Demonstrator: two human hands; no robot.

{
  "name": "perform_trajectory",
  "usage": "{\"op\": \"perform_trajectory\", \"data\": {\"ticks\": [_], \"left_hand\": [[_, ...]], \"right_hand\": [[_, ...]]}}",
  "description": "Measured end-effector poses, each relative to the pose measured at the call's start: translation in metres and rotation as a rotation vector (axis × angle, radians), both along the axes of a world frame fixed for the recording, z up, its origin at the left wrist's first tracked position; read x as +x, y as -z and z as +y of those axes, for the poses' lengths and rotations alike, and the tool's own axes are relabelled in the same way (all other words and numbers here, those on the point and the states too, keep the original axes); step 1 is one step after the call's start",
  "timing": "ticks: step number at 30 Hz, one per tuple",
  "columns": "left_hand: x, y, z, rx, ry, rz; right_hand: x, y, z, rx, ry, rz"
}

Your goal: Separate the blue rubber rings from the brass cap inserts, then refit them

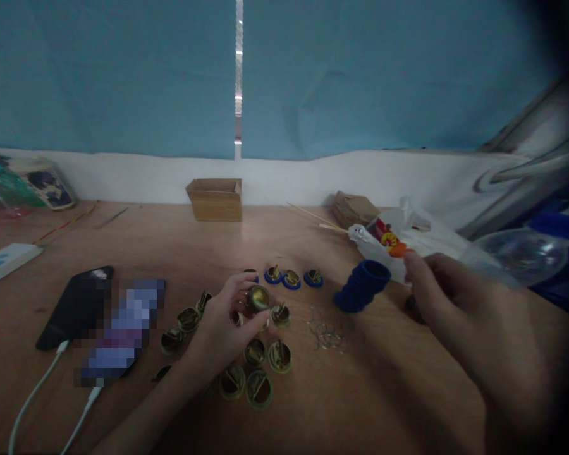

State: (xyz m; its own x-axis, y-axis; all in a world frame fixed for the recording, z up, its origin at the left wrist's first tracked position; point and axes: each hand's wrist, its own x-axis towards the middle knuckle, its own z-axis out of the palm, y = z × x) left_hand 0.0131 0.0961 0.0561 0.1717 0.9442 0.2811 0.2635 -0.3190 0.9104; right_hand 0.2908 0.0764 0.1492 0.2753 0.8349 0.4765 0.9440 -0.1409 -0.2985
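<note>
Near the middle, my left hand [222,322] is closed around a small round brass-coloured metal piece [258,298], gripping it between thumb and fingers. Around and below that hand lie several similar round pieces [279,356], each with a metal strip across its hollow face. Beyond it, a few such pieces with blue rims [291,279] sit in a row. My right hand [474,322], blurred, is over the right side with fingers curled and thumb against the index finger. An orange thing [399,250] shows at its fingertips; whether it is held is unclear. Left of it leans a stack of blue rings [363,285].
Thin wire rings [327,336] lie on the wooden table. Two phones [78,303] with white cables are at the left. An open cardboard box [217,200] stands by the wall. A plastic bag [427,224], a brown packet [355,207] and a large bottle [526,253] are at the right.
</note>
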Motion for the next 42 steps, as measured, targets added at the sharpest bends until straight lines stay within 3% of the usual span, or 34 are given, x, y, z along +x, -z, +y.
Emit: {"op": "perform_trajectory", "data": {"ticks": [2, 4, 6, 9, 12, 16, 19, 21, 27, 35, 42], "left_hand": [[0.0, 0.003, -0.003, 0.191, -0.049, 0.184], [0.0, 0.006, -0.004, 0.353, -0.075, 0.313], [-0.001, 0.009, -0.005, 0.461, -0.081, 0.355], [-0.002, 0.01, -0.004, 0.52, -0.066, 0.358], [-0.003, 0.008, -0.003, 0.535, -0.029, 0.356], [-0.003, 0.003, -0.003, 0.544, -0.034, 0.347], [-0.005, 0.0, -0.003, 0.526, -0.081, 0.343], [-0.007, -0.001, -0.003, 0.483, -0.113, 0.356], [-0.01, -0.005, 0.002, 0.313, -0.177, 0.507], [-0.014, -0.003, 0.006, 0.223, -0.258, 0.589], [-0.015, -0.001, 0.01, 0.175, -0.29, 0.681]], "right_hand": [[-0.028, 0.004, -0.009, 0.028, -0.177, 0.119], [-0.055, 0.014, -0.014, -0.063, -0.447, 0.24], [-0.078, 0.028, -0.015, -0.234, -0.622, 0.316], [-0.1, 0.05, -0.013, -0.333, -0.725, 0.333], [-0.11, 0.065, -0.007, -0.326, -0.768, 0.345], [-0.106, 0.068, 0.005, -0.25, -0.755, 0.411], [-0.09, 0.063, 0.019, -0.224, -0.631, 0.386], [-0.077, 0.06, 0.029, -0.275, -0.562, 0.268], [-0.062, 0.068, 0.055, -0.429, -0.564, 0.054], [-0.071, 0.088, 0.055, -0.526, -0.495, -0.071], [-0.071, 0.095, 0.053, -0.502, -0.484, -0.117]]}}
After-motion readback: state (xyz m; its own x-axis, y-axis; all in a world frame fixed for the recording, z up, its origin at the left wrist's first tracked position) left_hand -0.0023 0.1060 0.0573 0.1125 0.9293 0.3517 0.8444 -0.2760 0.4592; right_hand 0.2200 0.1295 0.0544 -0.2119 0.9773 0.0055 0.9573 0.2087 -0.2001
